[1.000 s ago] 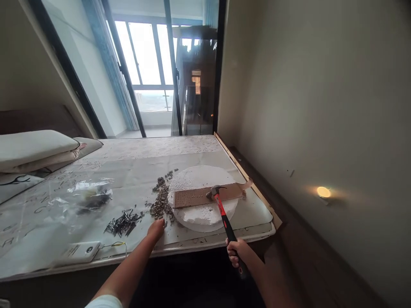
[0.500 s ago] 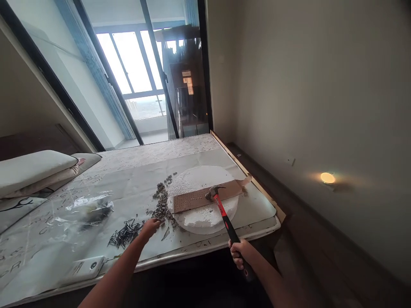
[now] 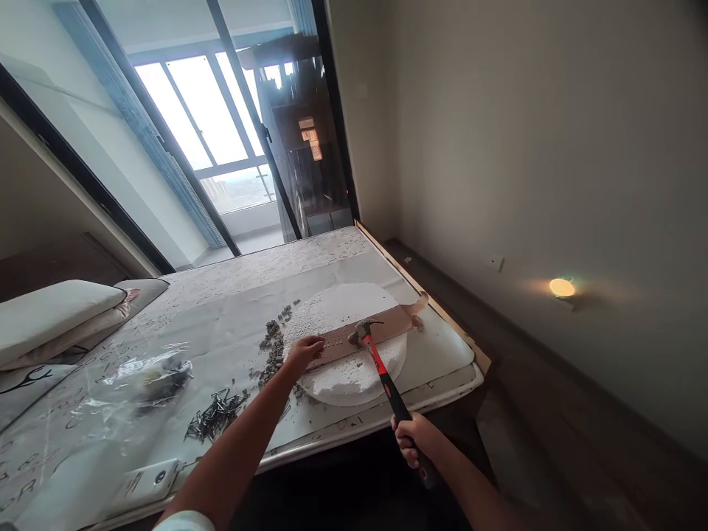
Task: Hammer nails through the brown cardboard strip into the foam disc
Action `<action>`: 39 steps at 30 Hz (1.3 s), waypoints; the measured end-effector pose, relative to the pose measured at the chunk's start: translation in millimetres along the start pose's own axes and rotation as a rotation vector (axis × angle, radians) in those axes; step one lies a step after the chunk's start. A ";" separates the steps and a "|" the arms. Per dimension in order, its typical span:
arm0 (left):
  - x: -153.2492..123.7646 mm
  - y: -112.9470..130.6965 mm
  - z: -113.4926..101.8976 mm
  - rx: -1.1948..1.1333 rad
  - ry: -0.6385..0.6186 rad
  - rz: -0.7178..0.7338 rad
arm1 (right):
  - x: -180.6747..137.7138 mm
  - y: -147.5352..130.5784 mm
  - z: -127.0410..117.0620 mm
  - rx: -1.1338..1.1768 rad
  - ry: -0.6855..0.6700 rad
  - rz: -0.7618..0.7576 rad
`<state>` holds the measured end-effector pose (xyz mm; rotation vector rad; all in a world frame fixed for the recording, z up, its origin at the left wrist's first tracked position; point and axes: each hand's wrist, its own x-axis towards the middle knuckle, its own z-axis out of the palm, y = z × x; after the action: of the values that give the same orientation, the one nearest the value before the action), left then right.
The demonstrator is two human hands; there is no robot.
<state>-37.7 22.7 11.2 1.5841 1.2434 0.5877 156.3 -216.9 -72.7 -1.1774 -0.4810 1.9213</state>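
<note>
Wood strip (image 3: 365, 335) lies flat across white foam disc (image 3: 346, 346) on the surface (image 3: 232, 310) — left hand (image 3: 303, 349) rests on its near-left end, fingers bent, no pinch visible. Hammer (image 3: 381, 369) head sits on strip mid-length; right hand (image 3: 412, 441) fisted around handle end, off the surface edge. Nail pile (image 3: 213, 413) — left of disc.

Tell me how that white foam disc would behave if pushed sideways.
The foam disc looks light, so it would likely slide easily. Its crumbly grainy edge suggests it may shed bits. The wooden strip and hammer resting on it would probably shift too.
</note>
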 end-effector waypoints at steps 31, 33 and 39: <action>58.7 -23.4 53.9 0.479 0.197 0.145 | 10.3 10.5 -12.9 0.036 -0.004 -0.035; 59.1 -24.2 53.8 0.471 0.188 0.144 | 9.7 9.4 -12.7 0.033 0.000 -0.033; 51.3 -17.2 57.0 0.518 0.186 0.142 | 4.3 6.4 -11.2 0.008 0.021 -0.027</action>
<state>20.5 46.3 -36.2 2.0984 1.5131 0.5364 162.2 -218.3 -84.9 -1.1793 -0.4754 1.8846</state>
